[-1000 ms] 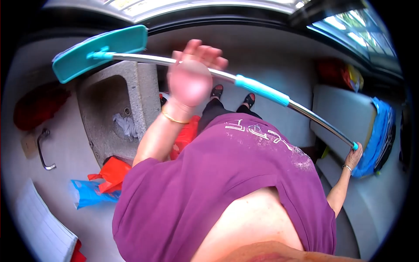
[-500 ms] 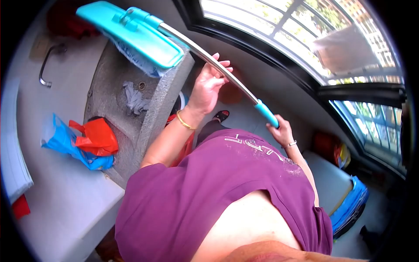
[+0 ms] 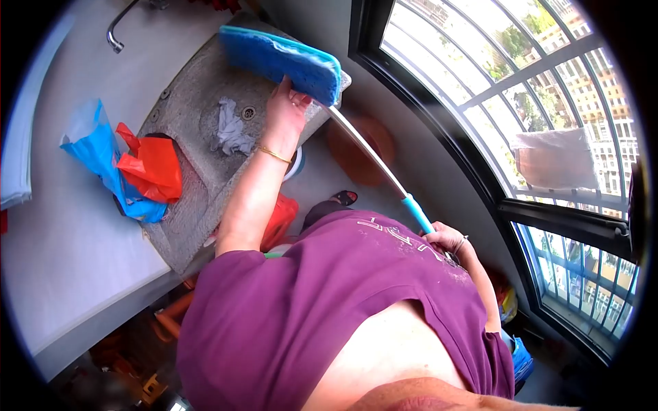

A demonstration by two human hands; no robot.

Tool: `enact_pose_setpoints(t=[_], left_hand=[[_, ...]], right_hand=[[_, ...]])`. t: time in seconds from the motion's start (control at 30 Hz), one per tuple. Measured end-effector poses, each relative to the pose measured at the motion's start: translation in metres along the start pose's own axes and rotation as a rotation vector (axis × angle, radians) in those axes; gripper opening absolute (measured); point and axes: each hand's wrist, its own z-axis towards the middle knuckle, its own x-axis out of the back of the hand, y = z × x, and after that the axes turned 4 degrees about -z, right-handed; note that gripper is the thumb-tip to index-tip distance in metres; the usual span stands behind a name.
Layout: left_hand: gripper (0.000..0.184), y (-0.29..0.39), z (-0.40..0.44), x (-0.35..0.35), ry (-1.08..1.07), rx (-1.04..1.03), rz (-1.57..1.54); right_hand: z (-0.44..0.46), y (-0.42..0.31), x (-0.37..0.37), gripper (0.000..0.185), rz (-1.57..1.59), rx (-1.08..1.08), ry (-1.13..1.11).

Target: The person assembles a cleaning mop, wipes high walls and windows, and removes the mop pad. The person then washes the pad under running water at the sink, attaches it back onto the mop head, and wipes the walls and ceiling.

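Note:
A flat mop's blue pad [image 3: 284, 63] faces me, tilted up over the sink, with a turquoise rim along its upper edge. My left hand [image 3: 285, 109] is at the pad's lower edge, fingertips against it and apparently pinching it. From the head, a metal pole [image 3: 370, 152] slopes down to a turquoise grip [image 3: 417, 213]. My right hand [image 3: 445, 238] is closed around the end of that grip, close to my purple shirt. Part of the pole behind the pad is hidden.
In the stone sink [image 3: 199, 96] lies a crumpled white cloth [image 3: 233, 129] beside the drain. Blue [image 3: 92, 147] and red [image 3: 152, 168] plastic bags sit on the sink's near-left side. A faucet [image 3: 116, 34] is above. A barred window [image 3: 480, 75] is on the right; a reddish-brown tub [image 3: 362, 151] stands below.
The mop head has turned over, from its turquoise top to the blue pad, and moved right and down. My left hand went from beside the pole to the pad's edge.

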Motion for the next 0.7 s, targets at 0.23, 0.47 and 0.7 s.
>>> enact_pose_setpoints(t=[0.23, 0.47, 0.7], left_hand=[[0.021, 0.011, 0.000, 0.046, 0.228, -0.183, 0.231], [0.022, 0.022, -0.023, 0.061, 0.274, -0.143, 0.192], [0.017, 0.042, -0.012, 0.093, 0.422, -0.202, 0.313]], right_hand=[[0.016, 0.005, -0.021, 0.028, -0.488, 0.368, 0.440], [0.031, 0.026, -0.021, 0.029, -0.637, 0.402, 0.499], [0.032, -0.003, -0.037, 0.032, -0.691, 0.403, 0.648]])
